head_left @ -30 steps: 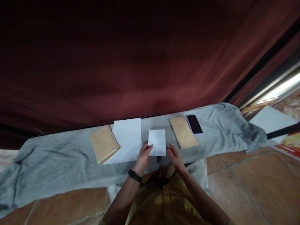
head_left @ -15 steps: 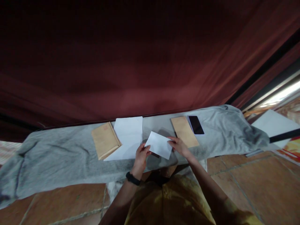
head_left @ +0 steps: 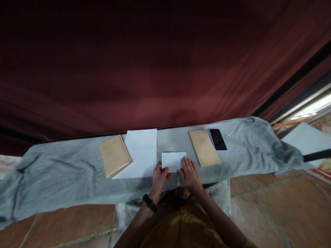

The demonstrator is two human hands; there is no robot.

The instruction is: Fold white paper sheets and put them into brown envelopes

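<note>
A small folded white paper point(head_left: 172, 160) lies flat on the grey cloth point(head_left: 64, 172) in front of me. My left hand point(head_left: 159, 177), with a black band on its wrist, grips the paper's near left corner between thumb and fingers. My right hand point(head_left: 190, 171) lies flat with fingers stretched out, pressing on the paper's near right edge. A larger white sheet point(head_left: 141, 151) lies just left of the paper.
A stack of tan envelopes point(head_left: 114, 160) sits left of the white sheet. A single tan envelope point(head_left: 204, 147) and a black phone point(head_left: 218, 139) lie to the right. A dark red curtain point(head_left: 155, 69) hangs behind. Tiled floor point(head_left: 271, 206) is below, and a white board point(head_left: 305, 139) at far right.
The small paper was upright on the cloth, then lifted and turned between both hands. Now it lies flat crosswise, with my right hand pressing it down.
</note>
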